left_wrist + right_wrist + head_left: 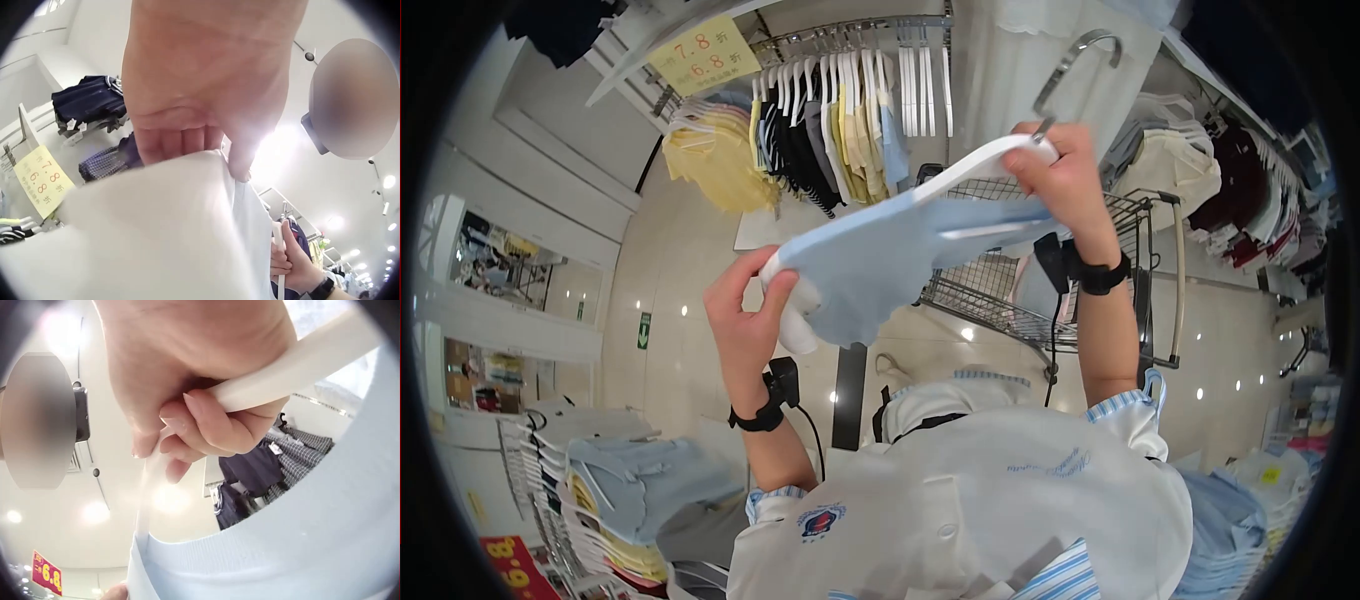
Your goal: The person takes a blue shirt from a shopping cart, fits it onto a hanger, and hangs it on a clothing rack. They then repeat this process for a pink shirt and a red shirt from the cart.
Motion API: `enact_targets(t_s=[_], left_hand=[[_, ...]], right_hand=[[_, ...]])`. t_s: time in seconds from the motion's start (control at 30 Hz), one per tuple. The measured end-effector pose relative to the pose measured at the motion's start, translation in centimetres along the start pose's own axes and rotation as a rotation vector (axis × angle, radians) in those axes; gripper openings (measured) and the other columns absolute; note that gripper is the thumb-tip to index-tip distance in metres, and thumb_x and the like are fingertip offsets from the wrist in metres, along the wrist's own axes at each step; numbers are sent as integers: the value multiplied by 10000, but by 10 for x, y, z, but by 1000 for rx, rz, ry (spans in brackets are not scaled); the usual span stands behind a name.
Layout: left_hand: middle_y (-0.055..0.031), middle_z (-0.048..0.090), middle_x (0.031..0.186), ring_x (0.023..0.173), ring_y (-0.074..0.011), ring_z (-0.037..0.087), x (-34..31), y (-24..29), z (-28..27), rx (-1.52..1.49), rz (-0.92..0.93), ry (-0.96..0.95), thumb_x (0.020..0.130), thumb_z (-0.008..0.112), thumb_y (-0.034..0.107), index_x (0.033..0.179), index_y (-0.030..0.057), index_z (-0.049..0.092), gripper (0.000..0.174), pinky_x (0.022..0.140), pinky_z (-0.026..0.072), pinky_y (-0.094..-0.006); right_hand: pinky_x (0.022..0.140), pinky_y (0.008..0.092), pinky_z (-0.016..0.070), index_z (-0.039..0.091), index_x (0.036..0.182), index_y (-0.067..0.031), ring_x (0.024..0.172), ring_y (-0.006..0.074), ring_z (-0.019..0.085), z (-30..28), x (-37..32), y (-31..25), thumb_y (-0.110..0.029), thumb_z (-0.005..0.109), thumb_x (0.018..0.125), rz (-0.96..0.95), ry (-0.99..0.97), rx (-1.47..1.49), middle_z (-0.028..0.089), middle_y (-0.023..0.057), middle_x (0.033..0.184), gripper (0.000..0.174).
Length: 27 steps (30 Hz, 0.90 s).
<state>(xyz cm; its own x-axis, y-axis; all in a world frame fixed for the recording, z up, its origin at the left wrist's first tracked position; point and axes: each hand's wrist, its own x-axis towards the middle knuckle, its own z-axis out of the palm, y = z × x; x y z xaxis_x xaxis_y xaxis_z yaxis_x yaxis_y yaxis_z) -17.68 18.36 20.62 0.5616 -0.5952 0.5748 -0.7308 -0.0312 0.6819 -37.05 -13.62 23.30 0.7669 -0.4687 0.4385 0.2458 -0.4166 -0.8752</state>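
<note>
The white hanger (972, 170) is gripped below its hook (1090, 40) by the right hand (1072, 180); the blue shirt (860, 265) on it is pinched at one shoulder by the left hand (741, 305). Judged light and limp, it is best held through the stiff hanger.

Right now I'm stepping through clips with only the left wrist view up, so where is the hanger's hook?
Observer: In the head view, the metal hook juts out just past the right hand, which grips the white hanger.
Operator: What stands beyond the light blue garment?
Observer: A wire shopping cart, on the person's right.
Operator: Anything worn behind the left hand, out of my picture?
Observer: Yes, a black strap round the wrist of the left hand.
</note>
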Motion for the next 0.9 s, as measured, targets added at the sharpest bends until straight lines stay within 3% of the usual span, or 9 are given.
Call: enact_targets(t_s=[0.2, 0.23, 0.33, 0.4, 0.6, 0.7, 0.77, 0.87, 0.9], left_hand=[[-80, 658, 823, 788, -274, 649, -36, 63, 5, 209, -163, -173, 814, 834, 102, 1010, 19, 745, 230, 719, 516, -342], [-84, 653, 819, 778, -268, 643, -42, 68, 5, 200, -140, -188, 812, 837, 108, 992, 20, 746, 220, 705, 509, -348], [-82, 651, 811, 729, -256, 621, -59, 79, -6, 197, -117, -203, 804, 847, 119, 953, 25, 749, 202, 655, 481, -345], [-73, 656, 802, 695, -256, 614, -66, 84, -19, 160, -271, -329, 809, 849, 125, 950, 29, 752, 196, 642, 475, -325], [-68, 641, 782, 673, -166, 580, -73, 66, -32, -12, -340, -392, 885, 793, 108, 1015, 1, 703, 190, 634, 452, -302], [-50, 635, 783, 699, -111, 557, -73, 38, -24, -113, -455, -377, 928, 753, 98, 1034, -14, 674, 174, 654, 454, -283], [-37, 633, 784, 715, -87, 543, -71, 19, -21, -167, -514, -352, 948, 732, 94, 1037, -19, 662, 160, 665, 455, -271], [-32, 665, 835, 758, -74, 569, -62, -7, -25, -200, -582, -268, 971, 709, 84, 1048, -19, 651, 141, 710, 480, -260], [-31, 670, 877, 784, -74, 586, -56, -12, -28, -228, -614, -179, 973, 705, 77, 1072, -15, 636, 152, 730, 492, -260]], right_hand=[[537, 282, 421, 787, 807, -24, 552, 93, 551, 42, -25, -9, -240, 920, 793, -137, -250, -7, 644, 54, 607, 254], [533, 290, 431, 773, 786, -22, 529, 138, 554, 46, -25, -5, -265, 923, 791, -240, -284, -55, 648, 68, 610, 286], [525, 297, 430, 759, 766, -14, 520, 169, 563, 64, -29, -3, -294, 923, 793, -215, -374, -29, 650, 76, 611, 326], [518, 314, 428, 744, 747, -5, 516, 182, 567, 72, -26, -9, -327, 921, 796, -196, -395, 19, 630, 89, 598, 371], [519, 330, 436, 714, 712, 3, 498, 219, 568, 101, -11, 22, -365, 928, 776, -283, -404, 34, 591, 88, 552, 431], [560, 339, 462, 721, 879, -8, 590, 251, 611, 119, -1, 37, -359, 923, 770, -220, -377, -73, 655, 98, 694, 420], [621, 355, 497, 671, 1085, -29, 722, 276, 646, 136, 8, 34, -327, 895, 795, -525, 215, -337, 686, 112, 906, 472], [686, 365, 524, 612, 1206, -40, 835, 273, 663, 144, -11, 52, -287, 861, 828, -287, 88, -451, 668, 115, 1057, 516], [649, 350, 531, 621, 1175, -35, 752, 248, 669, 152, -16, 51, -261, 832, 864, -239, -10, -417, 686, 104, 949, 438]])
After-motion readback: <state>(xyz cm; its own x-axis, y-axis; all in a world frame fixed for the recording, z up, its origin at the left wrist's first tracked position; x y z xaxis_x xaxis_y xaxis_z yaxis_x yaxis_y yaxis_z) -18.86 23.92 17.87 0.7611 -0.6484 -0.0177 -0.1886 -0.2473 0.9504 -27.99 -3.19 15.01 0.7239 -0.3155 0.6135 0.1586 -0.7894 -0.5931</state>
